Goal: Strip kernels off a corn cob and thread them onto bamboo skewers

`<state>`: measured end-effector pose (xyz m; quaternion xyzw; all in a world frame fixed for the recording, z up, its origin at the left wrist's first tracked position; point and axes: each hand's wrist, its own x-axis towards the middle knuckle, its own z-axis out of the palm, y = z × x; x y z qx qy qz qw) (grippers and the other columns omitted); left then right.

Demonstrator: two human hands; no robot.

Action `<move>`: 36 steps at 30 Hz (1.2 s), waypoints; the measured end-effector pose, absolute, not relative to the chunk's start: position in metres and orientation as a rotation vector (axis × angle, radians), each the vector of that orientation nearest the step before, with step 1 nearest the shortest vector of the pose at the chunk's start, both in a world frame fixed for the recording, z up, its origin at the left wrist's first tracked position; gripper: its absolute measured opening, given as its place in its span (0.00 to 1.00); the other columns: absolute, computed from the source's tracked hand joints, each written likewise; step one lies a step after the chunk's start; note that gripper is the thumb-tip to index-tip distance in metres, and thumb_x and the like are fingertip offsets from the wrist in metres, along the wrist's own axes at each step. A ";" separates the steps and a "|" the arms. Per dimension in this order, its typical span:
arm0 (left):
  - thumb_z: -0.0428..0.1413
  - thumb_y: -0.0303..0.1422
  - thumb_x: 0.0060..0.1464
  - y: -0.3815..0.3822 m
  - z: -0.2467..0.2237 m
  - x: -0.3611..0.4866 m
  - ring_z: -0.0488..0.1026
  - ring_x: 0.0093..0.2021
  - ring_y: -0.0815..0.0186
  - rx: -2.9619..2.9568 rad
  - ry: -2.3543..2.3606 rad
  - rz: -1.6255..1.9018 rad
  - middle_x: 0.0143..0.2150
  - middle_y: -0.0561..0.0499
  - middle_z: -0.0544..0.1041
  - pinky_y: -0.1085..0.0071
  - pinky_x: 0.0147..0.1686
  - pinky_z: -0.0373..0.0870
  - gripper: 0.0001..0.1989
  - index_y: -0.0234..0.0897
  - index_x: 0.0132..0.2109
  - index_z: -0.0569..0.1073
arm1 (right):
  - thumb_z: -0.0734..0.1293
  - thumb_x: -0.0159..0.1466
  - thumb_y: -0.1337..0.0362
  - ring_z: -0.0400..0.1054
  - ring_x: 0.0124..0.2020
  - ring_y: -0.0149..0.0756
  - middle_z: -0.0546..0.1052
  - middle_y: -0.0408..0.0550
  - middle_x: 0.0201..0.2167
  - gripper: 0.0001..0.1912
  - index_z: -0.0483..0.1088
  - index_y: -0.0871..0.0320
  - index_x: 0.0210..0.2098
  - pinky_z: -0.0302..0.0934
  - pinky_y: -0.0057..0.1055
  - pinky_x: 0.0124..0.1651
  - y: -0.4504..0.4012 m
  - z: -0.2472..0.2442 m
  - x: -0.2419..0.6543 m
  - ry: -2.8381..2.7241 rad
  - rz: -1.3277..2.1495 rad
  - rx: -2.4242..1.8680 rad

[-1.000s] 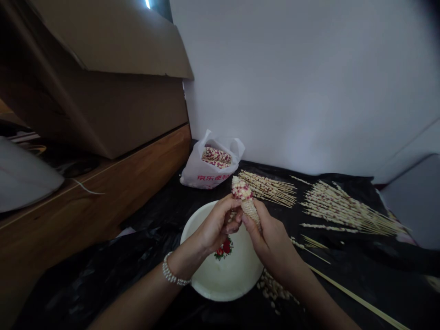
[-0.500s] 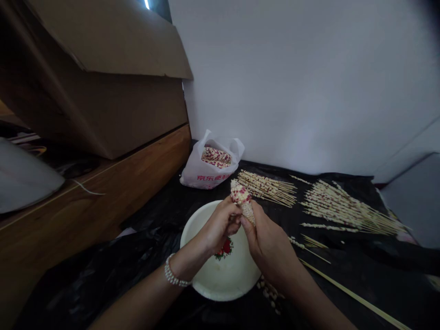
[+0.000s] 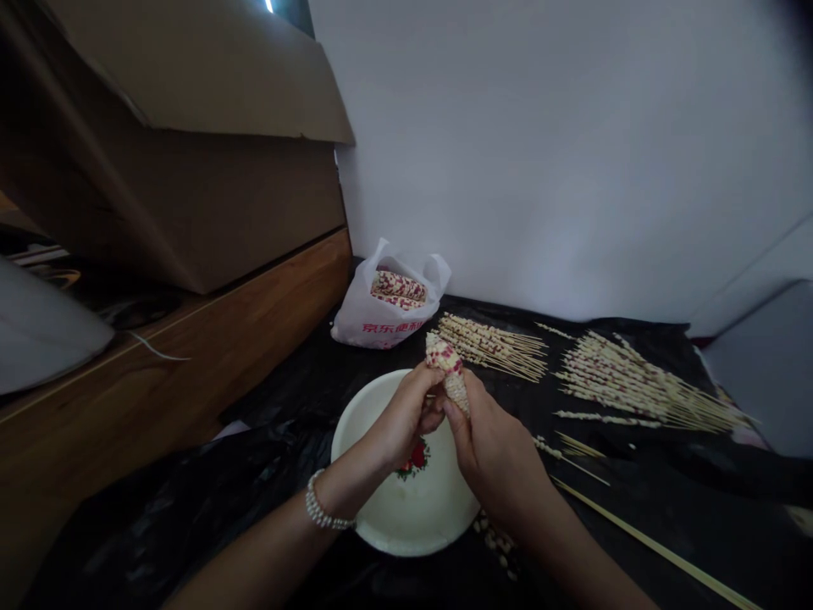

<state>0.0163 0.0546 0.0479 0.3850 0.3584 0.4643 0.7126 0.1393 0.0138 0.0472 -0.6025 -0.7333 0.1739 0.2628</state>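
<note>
An ear of corn (image 3: 448, 360) with cream and purple kernels is held upright between both hands, its lower part bare of kernels. My left hand (image 3: 412, 407) grips it from the left, fingers curled and thumb against the kernels. From the right, my right hand (image 3: 486, 424) wraps around the bare cob with its thumb along the near side. Below them sits a white basin (image 3: 406, 517) with a red and green print on its bottom. Parts of the fingers are hidden behind the cob.
A white plastic bag (image 3: 387, 318) with more corn ears stands behind the basin. Bundles of kernel-threaded skewers (image 3: 622, 381) lie to the right on black plastic sheeting (image 3: 279, 390). Loose kernels (image 3: 499, 542) lie beside the basin. A cardboard box (image 3: 222, 195) rests on a wooden surface at left.
The left thumb has shifted slightly up against the kernels of the corn ear. Otherwise the hands and the cob stay nearly where they were.
</note>
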 end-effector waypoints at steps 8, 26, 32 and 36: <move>0.51 0.31 0.46 0.061 0.038 0.017 0.48 0.18 0.76 0.945 0.828 1.022 0.21 0.61 0.57 0.79 0.17 0.42 0.06 0.39 0.33 0.61 | 0.54 0.70 0.63 0.70 0.54 0.52 0.73 0.63 0.55 0.25 0.53 0.59 0.66 0.65 0.42 0.49 0.013 0.045 0.139 -2.000 0.404 -1.650; 0.52 0.32 0.49 0.059 0.040 0.016 0.54 0.20 0.76 0.937 0.865 1.029 0.24 0.60 0.60 0.79 0.19 0.47 0.06 0.39 0.35 0.63 | 0.53 0.71 0.64 0.74 0.50 0.49 0.77 0.63 0.48 0.24 0.56 0.65 0.64 0.69 0.39 0.46 0.010 0.040 0.135 -2.021 0.126 -1.659; 0.51 0.28 0.45 0.061 0.035 0.018 0.50 0.19 0.75 0.952 0.904 1.057 0.22 0.60 0.59 0.77 0.19 0.44 0.07 0.39 0.34 0.63 | 0.54 0.70 0.63 0.75 0.48 0.50 0.75 0.66 0.52 0.24 0.57 0.67 0.63 0.71 0.39 0.41 0.011 0.035 0.131 -2.039 0.110 -1.688; 0.49 0.24 0.40 0.060 0.035 0.017 0.50 0.19 0.75 0.943 0.886 1.065 0.23 0.60 0.59 0.76 0.20 0.45 0.13 0.39 0.37 0.64 | 0.54 0.71 0.63 0.73 0.52 0.49 0.72 0.64 0.58 0.25 0.55 0.64 0.65 0.68 0.42 0.49 0.013 0.041 0.137 -2.023 0.274 -1.607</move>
